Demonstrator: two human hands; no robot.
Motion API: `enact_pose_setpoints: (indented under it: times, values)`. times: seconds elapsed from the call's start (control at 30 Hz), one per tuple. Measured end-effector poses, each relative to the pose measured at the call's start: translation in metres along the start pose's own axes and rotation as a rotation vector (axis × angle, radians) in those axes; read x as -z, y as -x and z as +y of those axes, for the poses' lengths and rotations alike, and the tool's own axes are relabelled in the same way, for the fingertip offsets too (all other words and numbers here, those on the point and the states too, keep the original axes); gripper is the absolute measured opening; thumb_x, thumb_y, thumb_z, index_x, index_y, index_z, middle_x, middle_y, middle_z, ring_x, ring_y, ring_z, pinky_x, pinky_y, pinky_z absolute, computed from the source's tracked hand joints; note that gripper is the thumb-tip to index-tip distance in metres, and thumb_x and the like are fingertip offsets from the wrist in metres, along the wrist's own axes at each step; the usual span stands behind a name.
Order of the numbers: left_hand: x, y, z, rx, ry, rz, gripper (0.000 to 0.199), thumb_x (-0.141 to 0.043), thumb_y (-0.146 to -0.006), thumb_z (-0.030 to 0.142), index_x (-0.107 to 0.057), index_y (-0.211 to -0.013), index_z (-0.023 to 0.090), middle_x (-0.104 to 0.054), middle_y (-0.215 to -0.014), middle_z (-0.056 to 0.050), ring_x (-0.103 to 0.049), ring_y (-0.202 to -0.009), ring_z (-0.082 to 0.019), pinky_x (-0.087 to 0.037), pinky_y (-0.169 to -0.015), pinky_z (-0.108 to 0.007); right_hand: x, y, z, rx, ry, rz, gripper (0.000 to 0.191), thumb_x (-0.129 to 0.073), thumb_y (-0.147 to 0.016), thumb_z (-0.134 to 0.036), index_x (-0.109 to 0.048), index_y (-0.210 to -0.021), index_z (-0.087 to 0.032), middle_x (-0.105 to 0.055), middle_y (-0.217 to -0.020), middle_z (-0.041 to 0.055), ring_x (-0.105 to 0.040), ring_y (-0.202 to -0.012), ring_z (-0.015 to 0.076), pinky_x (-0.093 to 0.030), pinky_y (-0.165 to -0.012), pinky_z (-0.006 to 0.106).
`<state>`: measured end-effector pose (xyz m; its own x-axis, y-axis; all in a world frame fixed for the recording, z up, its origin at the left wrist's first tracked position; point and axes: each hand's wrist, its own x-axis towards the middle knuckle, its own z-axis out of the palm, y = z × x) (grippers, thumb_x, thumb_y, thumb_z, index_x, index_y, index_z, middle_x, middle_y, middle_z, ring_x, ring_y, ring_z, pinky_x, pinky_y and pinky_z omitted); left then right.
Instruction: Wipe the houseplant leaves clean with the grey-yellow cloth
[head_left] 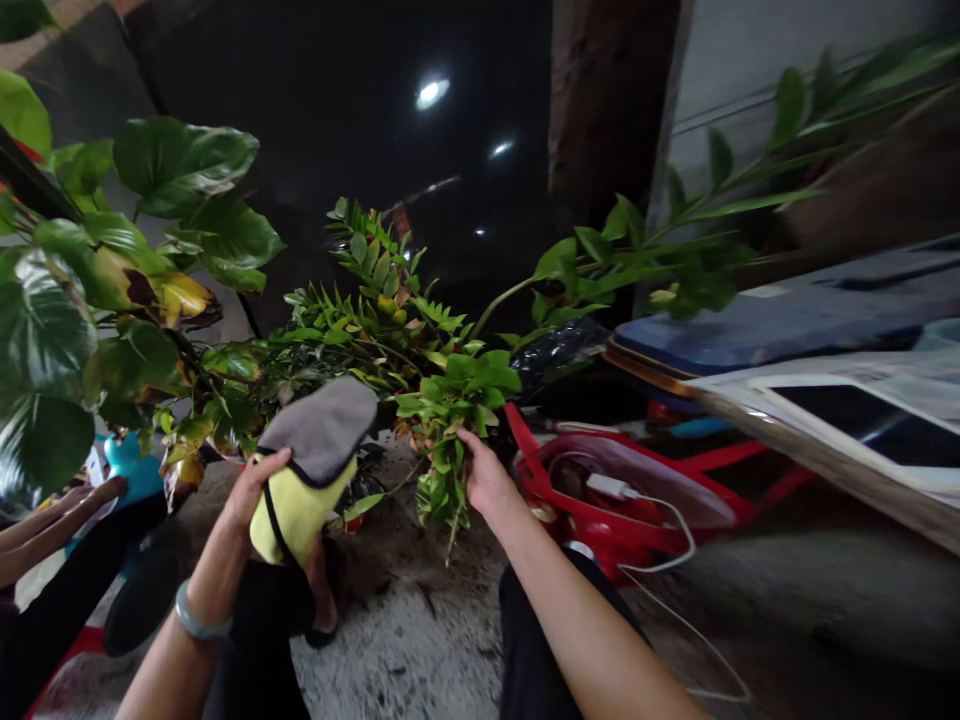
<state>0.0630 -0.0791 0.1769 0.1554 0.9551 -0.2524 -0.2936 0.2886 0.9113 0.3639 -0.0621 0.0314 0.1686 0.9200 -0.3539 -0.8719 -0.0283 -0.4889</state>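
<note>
My left hand [251, 493], with a pale bangle on its wrist, is closed on a cloth [304, 510] that is grey on one side and yellow-green on the other, edged in black. My right hand [484, 472] is closed around a leafy green stem [450, 455] in front of me, its thumb and fingers partly hidden by the leaves. The cloth is left of this stem, with a gap between them. Behind both, a dense plant with small leaves [375, 330] spreads out, and a long branch [592, 262] reaches to the upper right.
A large-leaved plant [142, 260] fills the left. On the right are a red basket [622, 540] with a white charger [611, 487] and cable, and a blue-and-white board-like stack [750, 330]. Another person's arm [56, 520] shows at the far left.
</note>
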Motion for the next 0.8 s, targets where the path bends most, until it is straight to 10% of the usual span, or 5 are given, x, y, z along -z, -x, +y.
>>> enact_pose_setpoints:
  times: [0.13,0.37,0.63,0.8]
  values:
    - [-0.002,-0.03,0.003,-0.093,0.077,0.146,0.047,-0.078,-0.074,0.023,-0.069,-0.118,0.009,-0.081,-0.092,-0.012,-0.077,-0.094,-0.033,-0.061,-0.088,-0.04,-0.005,-0.002,0.005,0.041,-0.003,-0.007,0.009,-0.065,-0.086,-0.027,-0.069,-0.086,-0.02,-0.077,-0.065,0.0055,-0.076,-0.062,0.0258,-0.063,-0.056,0.037]
    - [0.025,-0.015,-0.094,0.119,-0.08,0.008,0.031,-0.086,-0.065,0.024,-0.074,-0.091,0.012,-0.08,-0.083,-0.015,-0.075,-0.102,-0.038,-0.059,-0.093,-0.042,-0.002,-0.006,0.01,0.062,0.028,-0.007,0.01,-0.068,-0.083,-0.028,-0.07,-0.088,-0.02,-0.077,-0.064,0.0051,-0.075,-0.059,0.0258,-0.063,-0.054,0.036]
    - [0.027,-0.007,0.023,-0.102,0.189,0.125,0.045,-0.076,-0.077,0.032,-0.07,-0.119,0.016,-0.082,-0.089,-0.008,-0.078,-0.093,-0.032,-0.062,-0.089,-0.039,-0.006,-0.001,0.006,0.023,0.01,0.015,0.012,-0.06,-0.088,-0.025,-0.069,-0.082,-0.019,-0.077,-0.065,0.0069,-0.073,-0.053,0.0243,-0.062,-0.053,0.035]
    - [0.02,-0.031,-0.037,0.017,0.022,0.16,0.037,-0.077,-0.074,0.016,-0.07,-0.109,0.006,-0.081,-0.083,-0.012,-0.078,-0.084,-0.029,-0.062,-0.087,-0.034,-0.014,0.005,0.007,0.039,0.011,0.04,0.017,-0.056,-0.092,-0.024,-0.068,-0.08,-0.019,-0.076,-0.064,0.0068,-0.072,-0.049,0.0227,-0.062,-0.053,0.035]
